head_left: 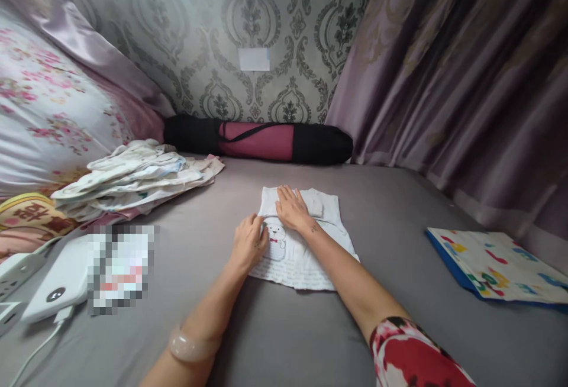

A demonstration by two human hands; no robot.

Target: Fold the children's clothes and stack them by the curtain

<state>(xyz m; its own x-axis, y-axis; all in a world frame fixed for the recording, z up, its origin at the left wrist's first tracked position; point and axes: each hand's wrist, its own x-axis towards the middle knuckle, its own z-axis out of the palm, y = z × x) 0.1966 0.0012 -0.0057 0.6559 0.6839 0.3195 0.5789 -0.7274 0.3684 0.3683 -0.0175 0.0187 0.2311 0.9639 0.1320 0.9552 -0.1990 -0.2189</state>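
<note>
A small white shirt [310, 263] with a printed bear and rows of lettering lies spread on the grey bed sheet. Folded cloth shows near its upper right part. My right hand [291, 206] rests flat on the upper part of the shirt, fingers stretched out and holding nothing. At the shirt's left edge, my left hand [249, 242] has its fingers bent and closed on the fabric beside the bear; the fingertips are partly hidden. The right forearm crosses over the shirt's right side.
A pile of baby clothes [146, 177] lies at the left, near a floral pillow [57, 115]. A white power bank [62, 280] with a cable sits front left. A rolled black and maroon bag [257, 141] lies along the wall. A colourful folded cloth [497, 263] is at right.
</note>
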